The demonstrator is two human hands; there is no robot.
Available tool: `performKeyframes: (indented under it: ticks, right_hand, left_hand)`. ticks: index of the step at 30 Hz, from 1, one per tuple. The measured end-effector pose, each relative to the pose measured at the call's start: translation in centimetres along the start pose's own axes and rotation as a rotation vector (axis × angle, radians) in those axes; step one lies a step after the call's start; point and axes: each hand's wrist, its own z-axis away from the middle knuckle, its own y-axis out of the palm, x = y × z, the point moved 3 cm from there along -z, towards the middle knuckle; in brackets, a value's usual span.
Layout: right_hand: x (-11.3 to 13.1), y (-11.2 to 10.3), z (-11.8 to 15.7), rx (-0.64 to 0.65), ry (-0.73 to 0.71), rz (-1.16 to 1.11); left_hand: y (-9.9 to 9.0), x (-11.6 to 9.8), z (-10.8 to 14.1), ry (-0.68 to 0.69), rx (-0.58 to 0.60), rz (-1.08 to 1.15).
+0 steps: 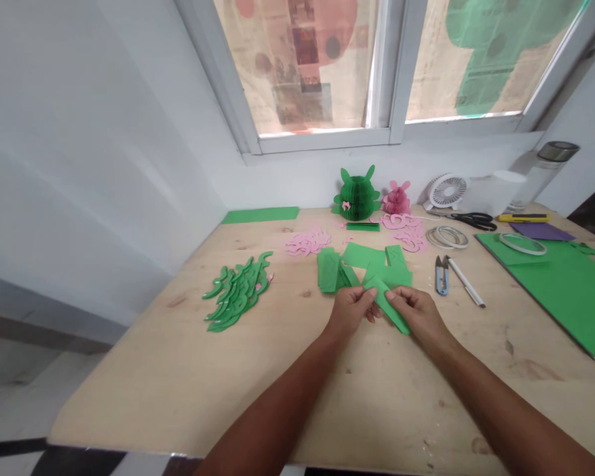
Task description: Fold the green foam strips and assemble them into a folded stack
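Observation:
A narrow piece of green paper (389, 308) is held between both hands over the middle of the table, slanting down to the right. My left hand (353, 308) pinches its upper left end. My right hand (419, 311) grips its right edge, thumb on top. Just beyond the hands lie several green paper pieces (364, 255), some overlapping. A small stack of green paper (328, 271) sits to their left. Further left is a pile of curved green paper cutouts (240, 291).
Pink paper cutouts (307, 242), a green honeycomb paper figure (357, 198) and a smaller pink one (396, 198) stand or lie toward the wall. Blue thread snips (441, 276), a white pen (466, 281), tape rolls (447, 237), black scissors (471, 219) and a green sheet (570, 291) occupy the right.

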Motion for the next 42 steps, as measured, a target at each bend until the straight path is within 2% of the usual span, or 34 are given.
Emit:
performKeyframes:
  ticks: [25,34,42]
  right_hand:
    - [-0.57,0.04,-0.18,-0.019,0.015,-0.034]
    - [-0.45,0.03,-0.17,0.011,-0.007,-0.021]
    - [-0.32,-0.36,-0.19,-0.105,-0.073,-0.013]
  left_hand:
    - [-0.08,0.61,-0.23,-0.05,0.028,0.115]
    - [-0.23,0.12,-0.04,0.0,0.023,0.032]
    - [-0.2,-0.12,0.13,0.101,0.02,-0.119]
